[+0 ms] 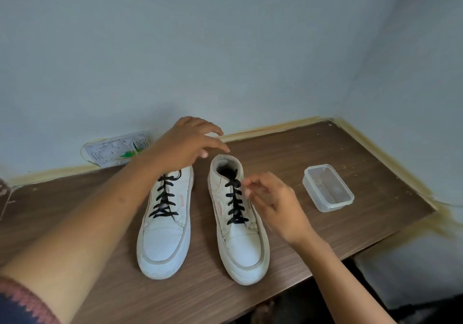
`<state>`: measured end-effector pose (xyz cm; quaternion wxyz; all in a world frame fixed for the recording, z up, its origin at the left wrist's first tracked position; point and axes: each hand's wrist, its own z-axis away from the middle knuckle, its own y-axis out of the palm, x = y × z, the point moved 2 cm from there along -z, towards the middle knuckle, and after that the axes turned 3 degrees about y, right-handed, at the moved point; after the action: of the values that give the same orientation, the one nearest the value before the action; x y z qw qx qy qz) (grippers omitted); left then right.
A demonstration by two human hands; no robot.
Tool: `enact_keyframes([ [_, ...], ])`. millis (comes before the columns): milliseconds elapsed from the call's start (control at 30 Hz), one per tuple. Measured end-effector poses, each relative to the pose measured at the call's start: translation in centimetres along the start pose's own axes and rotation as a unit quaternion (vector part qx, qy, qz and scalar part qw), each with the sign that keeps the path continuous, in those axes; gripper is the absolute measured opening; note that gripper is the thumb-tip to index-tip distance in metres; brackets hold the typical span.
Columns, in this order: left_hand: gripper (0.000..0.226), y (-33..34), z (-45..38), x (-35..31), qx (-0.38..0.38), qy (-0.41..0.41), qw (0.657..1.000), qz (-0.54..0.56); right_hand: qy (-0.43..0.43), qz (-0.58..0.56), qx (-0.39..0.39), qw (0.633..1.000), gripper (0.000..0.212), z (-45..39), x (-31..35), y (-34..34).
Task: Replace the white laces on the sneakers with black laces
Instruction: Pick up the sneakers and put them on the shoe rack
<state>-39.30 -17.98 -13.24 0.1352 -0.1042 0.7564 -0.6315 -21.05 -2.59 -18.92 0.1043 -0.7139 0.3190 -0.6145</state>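
Both white sneakers stand side by side on the wooden table [325,148], toes toward the person, and both already carry black laces. The left sneaker [165,223] lies just under and nearer than the left hand [186,146], whose fingers are spread and relaxed above its collar, holding nothing. Its black lace [164,198] crosses through all visible eyelets.

The right hand [273,203] hovers just beside the right sneaker [238,223], at the outer side of its black lace [234,198]. The thumb and forefinger sit close together near the top eyelets; whether they pinch a lace end cannot be told.

No white laces are in view. A clear plastic container [328,188] stands well beyond the right hand, apparently empty.

By the look of it, the relacing is done; at most, tucking or tying the ends remains.
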Motion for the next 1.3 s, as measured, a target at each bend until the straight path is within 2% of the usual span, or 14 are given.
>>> enact_keyframes([
  [133,0.079,-1.2,-0.2,1.5,0.128,0.104,0.976,-0.144,-0.010,0.035,0.001,0.999,0.017,0.5,0.7,0.0],
  [300,0.085,-1.0,-1.7,1.3,0.163,0.263,0.920,-0.240,-0.005,0.050,-0.001,0.999,0.017,1.0,1.5,0.3],
  [400,0.105,-1.4,-2.2,2.0,0.236,0.247,0.886,-0.314,-0.011,0.052,-0.005,0.999,0.018,1.1,1.4,0.1],
  [467,0.107,-1.0,-1.8,2.1,0.276,0.243,0.878,-0.306,-0.003,0.052,-0.006,0.999,0.018,1.4,1.1,0.1],
  [600,0.071,-0.7,-1.1,1.8,0.137,0.327,0.904,-0.237,0.004,0.052,-0.002,0.999,0.018,1.7,0.9,0.6],
  [667,0.053,-0.2,-0.9,1.9,0.118,0.329,0.914,-0.203,0.007,0.060,0.001,0.998,0.017,1.7,1.0,0.7],
  [867,0.042,0.5,1.0,2.3,0.108,0.235,0.955,-0.142,0.014,0.096,0.014,0.995,0.018,2.4,1.4,1.0],
  [967,0.025,0.7,2.6,2.2,0.070,0.165,0.978,-0.107,0.013,0.124,0.015,0.992,0.020,2.5,1.9,1.4],
  [1100,0.020,1.3,4.4,1.5,0.058,-0.002,0.995,-0.078,0.021,0.162,0.026,0.986,0.021,2.6,2.7,2.2],
  [1167,0.035,1.1,5.1,2.0,0.110,-0.073,0.991,-0.003,0.018,0.163,0.029,0.986,0.022,2.6,3.0,2.6],
  [1233,0.051,0.2,6.0,2.8,0.119,-0.103,0.977,0.145,0.017,0.161,0.032,0.986,0.022,2.6,3.3,2.9],
  [1300,0.038,-0.6,7.1,3.3,0.091,-0.111,0.960,0.242,0.019,0.149,0.031,0.988,0.021,2.7,3.5,3.0],
])
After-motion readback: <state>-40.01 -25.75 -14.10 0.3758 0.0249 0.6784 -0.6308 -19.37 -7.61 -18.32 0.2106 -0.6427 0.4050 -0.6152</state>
